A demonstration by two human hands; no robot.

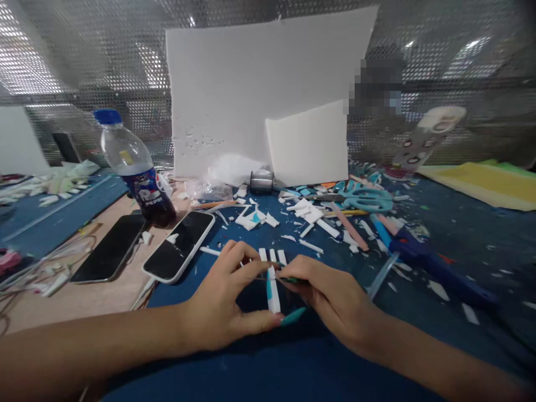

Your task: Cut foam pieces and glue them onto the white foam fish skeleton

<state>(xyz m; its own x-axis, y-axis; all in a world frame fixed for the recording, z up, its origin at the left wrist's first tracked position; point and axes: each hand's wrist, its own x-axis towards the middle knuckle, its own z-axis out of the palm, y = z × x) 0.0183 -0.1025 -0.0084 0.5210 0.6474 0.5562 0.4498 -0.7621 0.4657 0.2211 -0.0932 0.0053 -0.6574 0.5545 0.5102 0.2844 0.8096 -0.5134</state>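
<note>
My left hand (pixel 221 293) holds a narrow white foam strip (pixel 273 298) with a teal patch, its thumb at the near end and its fingers at the far end. A teal pointed piece (pixel 293 316) shows at the thumb tip; I cannot tell whether it is a fingernail. My right hand (pixel 330 296) is closed, its fingertips pinched at the strip's far end. Something thin and dark shows at those fingertips, mostly hidden. Just beyond the fingers, three short white strips (pixel 273 255) lie side by side on the blue tabletop (pixel 251 368).
White scraps (pixel 310 212), light-blue scissors (pixel 364 198) and a dark blue glue gun (pixel 439 268) lie beyond and to the right. Leftward are a Pepsi bottle (pixel 142 178), a white-edged phone (pixel 180 245) and a black phone (pixel 111 248). White foam boards (pixel 251 84) stand behind.
</note>
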